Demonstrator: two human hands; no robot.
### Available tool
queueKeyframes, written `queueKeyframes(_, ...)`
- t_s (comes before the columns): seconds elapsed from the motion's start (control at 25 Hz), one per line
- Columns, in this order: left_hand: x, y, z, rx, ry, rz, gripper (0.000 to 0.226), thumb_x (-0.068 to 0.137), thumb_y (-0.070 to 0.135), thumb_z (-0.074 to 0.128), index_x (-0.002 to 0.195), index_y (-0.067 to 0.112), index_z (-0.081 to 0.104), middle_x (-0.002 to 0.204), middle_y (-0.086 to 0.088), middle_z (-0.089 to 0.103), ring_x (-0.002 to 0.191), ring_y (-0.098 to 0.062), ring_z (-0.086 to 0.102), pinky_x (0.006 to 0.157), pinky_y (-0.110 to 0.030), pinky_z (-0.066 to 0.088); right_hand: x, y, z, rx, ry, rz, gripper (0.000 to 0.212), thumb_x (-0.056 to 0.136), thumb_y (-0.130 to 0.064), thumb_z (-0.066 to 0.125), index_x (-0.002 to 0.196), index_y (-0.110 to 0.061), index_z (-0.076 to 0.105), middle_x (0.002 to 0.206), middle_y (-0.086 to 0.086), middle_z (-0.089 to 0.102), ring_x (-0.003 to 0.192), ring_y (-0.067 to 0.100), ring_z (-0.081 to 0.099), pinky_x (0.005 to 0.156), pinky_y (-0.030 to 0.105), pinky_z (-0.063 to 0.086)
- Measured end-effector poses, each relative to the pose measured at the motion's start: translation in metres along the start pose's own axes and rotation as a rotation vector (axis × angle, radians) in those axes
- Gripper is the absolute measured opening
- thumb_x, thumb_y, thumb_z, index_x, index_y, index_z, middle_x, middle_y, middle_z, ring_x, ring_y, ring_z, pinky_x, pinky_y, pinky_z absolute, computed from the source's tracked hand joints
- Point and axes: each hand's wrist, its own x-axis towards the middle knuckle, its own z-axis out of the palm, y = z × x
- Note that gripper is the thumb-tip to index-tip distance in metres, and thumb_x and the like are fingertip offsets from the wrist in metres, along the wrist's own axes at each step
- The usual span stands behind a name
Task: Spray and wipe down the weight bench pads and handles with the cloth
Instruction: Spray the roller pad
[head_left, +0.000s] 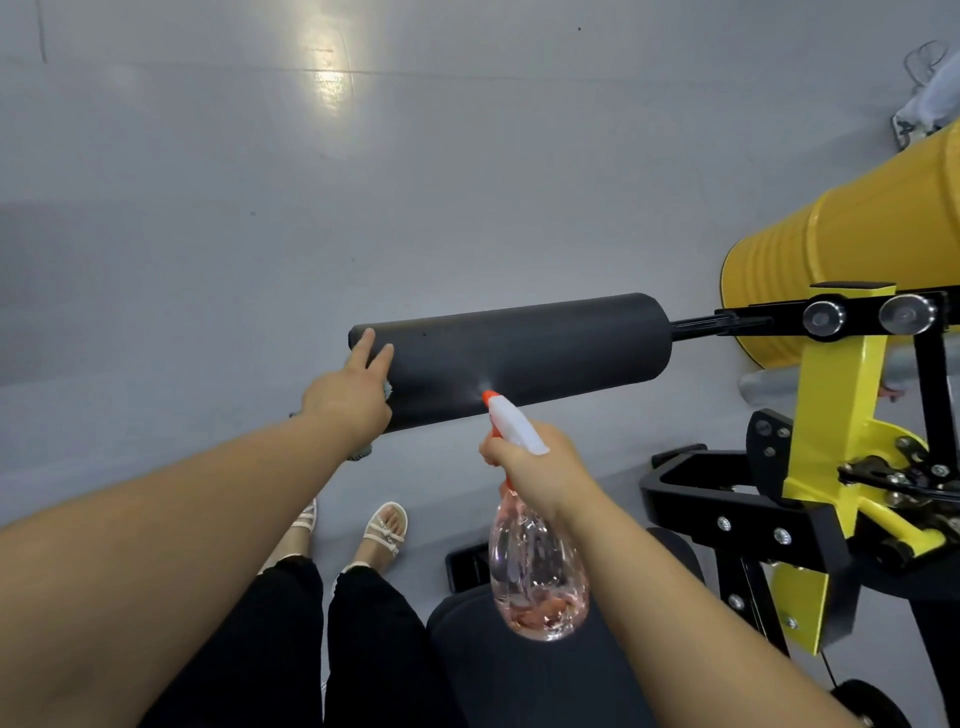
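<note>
**Spraying a black foam roller pad on a yellow gym machine**

Nearest, at 6 o'clock, the right hand (540, 467) is curled tight round the neck of a spray bottle (537, 582). The bottle is clear, rounded plastic, with pink liquid pooled at its bottom. Its white trigger head ends in an orange nozzle that points up at the pad, almost touching it. A small pale puff of mist shows at the tip.

At 7 o'clock are two legs in black trousers and feet in pale strappy sandals. Just right of them, below the bottle, lies the dark padded seat of the bench (519, 686).

At 9 o'clock the left hand (348, 395) reaches forward. Two straight fingers rest on the pad's left end, and a fuzzy blue-grey cloth (361, 453) is held beneath the palm, with only its edges peeking out.

In the centre, the roller pad (519, 358) is a thick, matte black cylinder lying level, smooth and slightly dusty. Its right end slides onto a black bar.

At 3 o'clock that bar joins a glossy yellow and black steel frame (841, 415) with bolts. Behind it, at 2 o'clock, lies a ribbed yellow drum (857, 234). Beyond everything spreads a smooth grey floor (208, 208) with a bright glare at 12 o'clock.
</note>
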Motion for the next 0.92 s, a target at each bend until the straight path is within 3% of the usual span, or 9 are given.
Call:
queueKeyframes(0.16, -0.001, -0.009, 0.011, 0.073, -0.05, 0.035, 0.074, 0.093, 0.017, 0.044, 0.151, 0.025, -0.001, 0.157, 0.004, -0.018, 0.109, -0.031, 0.056, 0.076, -0.034, 0.05, -0.001, 0.002, -0.017, 0.065, 0.08, 0.023, 0.017, 0.085, -0.025, 0.057, 0.096, -0.013, 0.061, 0.076, 0.002, 0.054, 0.061, 0.016, 0.054, 0.072, 0.035, 0.051)
queueKeyframes(0.28, -0.019, -0.006, 0.027, 0.127, -0.07, 0.072, 0.069, 0.091, 0.012, 0.044, 0.15, 0.025, 0.01, 0.157, 0.002, -0.015, 0.101, -0.029, 0.06, 0.074, -0.035, 0.052, 0.0, 0.009, -0.032, 0.089, 0.131, 0.051, 0.017, 0.087, -0.023, 0.053, 0.101, -0.016, 0.059, 0.079, 0.003, 0.052, 0.061, 0.015, 0.053, 0.066, 0.029, 0.047)
queueKeyframes(0.4, -0.035, -0.002, 0.036, 0.11, -0.085, 0.094, 0.05, 0.093, 0.017, 0.041, 0.142, 0.022, 0.031, 0.153, 0.0, 0.014, 0.101, -0.028, 0.06, 0.077, -0.037, 0.053, 0.003, 0.019, -0.043, 0.226, 0.198, 0.078, 0.032, 0.089, -0.02, 0.05, 0.115, -0.038, 0.052, 0.082, 0.004, 0.055, 0.064, 0.015, 0.05, 0.062, 0.026, 0.045)
queueKeyframes(0.48, -0.035, 0.007, 0.027, 0.072, -0.028, 0.111, 0.044, 0.093, 0.021, 0.044, 0.137, 0.02, 0.038, 0.146, 0.0, 0.024, 0.1, -0.03, 0.059, 0.076, -0.038, 0.052, 0.005, 0.028, -0.053, 0.268, 0.255, 0.093, 0.033, 0.09, -0.022, 0.051, 0.118, -0.039, 0.046, 0.088, 0.006, 0.057, 0.068, 0.016, 0.051, 0.065, 0.028, 0.045)
queueKeyframes(0.68, 0.008, 0.028, -0.008, 0.021, 0.015, 0.005, 0.074, 0.092, 0.016, 0.046, 0.15, 0.027, 0.002, 0.158, 0.005, -0.012, 0.118, -0.036, 0.049, 0.075, -0.036, 0.046, 0.006, 0.037, -0.076, 0.546, 0.428, 0.198, 0.027, 0.088, -0.016, 0.055, 0.115, -0.017, 0.055, 0.076, 0.007, 0.054, 0.059, 0.014, 0.047, 0.058, 0.027, 0.044)
queueKeyframes(0.8, 0.012, 0.015, -0.003, 0.075, -0.059, -0.016, 0.071, 0.096, 0.02, 0.039, 0.151, 0.023, -0.007, 0.157, 0.003, -0.019, 0.122, -0.034, 0.047, 0.083, -0.038, 0.047, 0.005, 0.039, -0.088, 0.468, 0.445, 0.237, 0.031, 0.088, -0.022, 0.058, 0.117, -0.011, 0.057, 0.08, 0.006, 0.058, 0.063, 0.014, 0.051, 0.061, 0.028, 0.048)
queueKeyframes(0.92, 0.001, 0.005, 0.017, 0.142, -0.046, 0.021, 0.082, 0.091, 0.015, 0.048, 0.15, 0.024, -0.008, 0.155, 0.002, -0.023, 0.109, -0.03, 0.055, 0.072, -0.035, 0.051, 0.004, 0.038, -0.083, 0.376, 0.38, 0.199, 0.029, 0.089, -0.022, 0.056, 0.117, -0.015, 0.058, 0.082, 0.005, 0.057, 0.065, 0.013, 0.051, 0.062, 0.028, 0.047)
